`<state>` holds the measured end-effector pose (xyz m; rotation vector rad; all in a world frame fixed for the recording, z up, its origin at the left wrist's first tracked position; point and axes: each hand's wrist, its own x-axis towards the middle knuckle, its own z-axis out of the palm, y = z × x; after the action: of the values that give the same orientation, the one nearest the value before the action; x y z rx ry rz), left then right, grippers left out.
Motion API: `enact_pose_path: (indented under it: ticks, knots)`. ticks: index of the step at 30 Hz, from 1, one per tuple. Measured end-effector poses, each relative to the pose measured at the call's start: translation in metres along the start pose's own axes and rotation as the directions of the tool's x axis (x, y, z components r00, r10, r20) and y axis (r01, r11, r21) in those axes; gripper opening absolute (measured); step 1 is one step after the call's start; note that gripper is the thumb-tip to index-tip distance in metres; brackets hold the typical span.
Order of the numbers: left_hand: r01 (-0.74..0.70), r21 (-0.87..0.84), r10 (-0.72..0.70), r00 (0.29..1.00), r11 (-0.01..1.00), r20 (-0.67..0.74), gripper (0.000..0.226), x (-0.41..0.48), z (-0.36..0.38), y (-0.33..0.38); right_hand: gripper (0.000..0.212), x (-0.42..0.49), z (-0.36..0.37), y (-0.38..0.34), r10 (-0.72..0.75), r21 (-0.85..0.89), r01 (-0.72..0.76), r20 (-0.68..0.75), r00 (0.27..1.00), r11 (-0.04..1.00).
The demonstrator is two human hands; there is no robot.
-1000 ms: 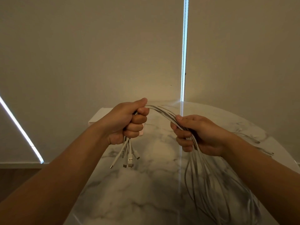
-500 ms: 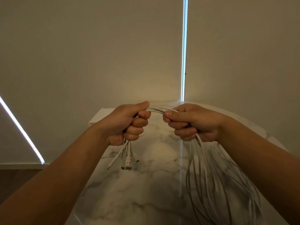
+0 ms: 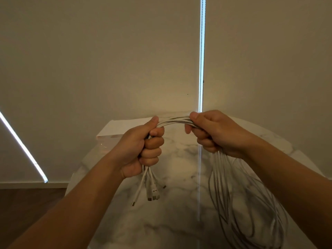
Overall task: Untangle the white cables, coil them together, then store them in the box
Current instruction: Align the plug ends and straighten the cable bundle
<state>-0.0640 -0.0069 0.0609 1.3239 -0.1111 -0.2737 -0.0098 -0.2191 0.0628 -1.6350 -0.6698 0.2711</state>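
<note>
**Cable bunch strung fist to fist, all the slack on the right**

Both hands are clamped on the same bunch of white cables [image 3: 175,121]. The left hand [image 3: 143,148] is a tight fist around it, with the connector ends [image 3: 152,192] poking out the bottom at 6 o'clock. The right hand [image 3: 212,133] has its fingers curled round the bunch too, near the left one at its 3 o'clock. The short span between them arcs along the 9-to-3 line.

All the slack [image 3: 233,203] drops from the right hand toward 6, down over the marble table [image 3: 179,227].

For coiling, I'd guess the left hand acts as the anchor and the right feeds loops back to it.

What looks like the white box [image 3: 116,128] sits at the far table edge, about 11 o'clock from the left fist and nearer that hand. Can't see inside it.
</note>
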Motion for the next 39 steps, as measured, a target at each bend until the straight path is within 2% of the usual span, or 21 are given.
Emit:
enact_pose_path:
  ticks: [3,5,7,10,12,15,18,20,23,25,28,30,32,36,39]
  knots:
    - [-0.046,-0.02,0.045,0.997,0.999,-0.057,0.04,0.0,0.002,-0.001,0.033,-0.002,0.007,0.007,-0.119,-0.276,0.093,-0.079,0.99,0.957]
    - [-0.067,-0.039,0.063,0.994,0.997,-0.091,0.042,0.002,0.002,-0.003,0.026,-0.005,0.012,0.015,-0.14,-0.342,0.088,-0.132,0.981,0.936]
    - [-0.077,-0.046,0.072,0.992,0.996,-0.107,0.042,0.003,0.002,-0.005,0.028,-0.009,0.015,0.021,-0.085,-0.218,0.049,-0.163,0.983,0.975]
    - [-0.073,-0.056,0.069,0.995,0.996,-0.069,0.04,0.001,0.0,-0.006,0.044,-0.014,0.014,0.017,0.059,0.017,-0.058,-0.116,0.991,0.998]
    - [-0.054,-0.053,0.055,0.999,0.997,0.001,0.042,-0.001,-0.001,-0.008,0.048,-0.012,0.01,0.009,0.083,0.12,-0.069,-0.118,0.989,0.99]
    - [-0.026,-0.062,0.037,0.985,0.998,0.17,0.047,-0.003,0.0,-0.015,0.048,-0.004,0.006,-0.001,0.016,0.116,0.006,-0.187,0.982,0.993]
    - [-0.024,-0.134,0.065,0.947,0.991,0.314,0.043,-0.002,0.002,-0.025,0.049,0.003,0.007,-0.008,-0.025,0.125,0.057,-0.239,0.971,0.991]
    - [-0.055,-0.143,0.11,0.904,0.988,0.413,0.04,-0.001,-0.001,-0.025,0.048,0.005,0.007,-0.013,-0.044,0.151,0.073,-0.186,0.981,0.986]
    - [-0.161,0.06,0.109,0.856,0.985,0.505,0.036,-0.003,-0.011,-0.011,0.046,0.005,0.003,-0.02,-0.061,0.118,0.064,-0.03,0.998,0.991]
    - [-0.181,0.129,0.086,0.842,0.975,0.532,0.036,-0.001,-0.016,-0.002,0.045,0.006,-0.002,-0.026,-0.063,0.075,0.06,0.033,0.997,0.995]
    - [-0.054,-0.027,0.06,0.787,0.998,0.614,0.036,0.0,-0.014,0.003,0.045,0.008,-0.005,-0.031,-0.068,0.016,0.067,0.071,0.995,0.998]
    - [0.047,-0.127,0.047,0.762,0.991,0.646,0.027,0.001,-0.011,0.004,0.046,0.01,-0.006,-0.033,-0.066,-0.005,0.066,0.068,0.996,0.998]
    - [0.097,-0.182,0.042,0.77,0.979,0.637,0.022,0.002,-0.007,0.002,0.047,0.011,-0.007,-0.033,-0.066,-0.015,0.067,0.06,0.996,0.998]
    - [0.058,-0.183,0.035,0.883,0.981,0.469,0.047,0.002,0.003,-0.01,0.048,0.013,-0.01,-0.032,-0.061,-0.029,0.063,0.068,0.996,0.998]
    - [0.052,-0.194,0.041,0.896,0.98,0.442,0.047,-0.001,0.009,-0.022,0.047,0.012,-0.011,-0.032,-0.069,0.008,0.068,0.087,0.994,0.998]
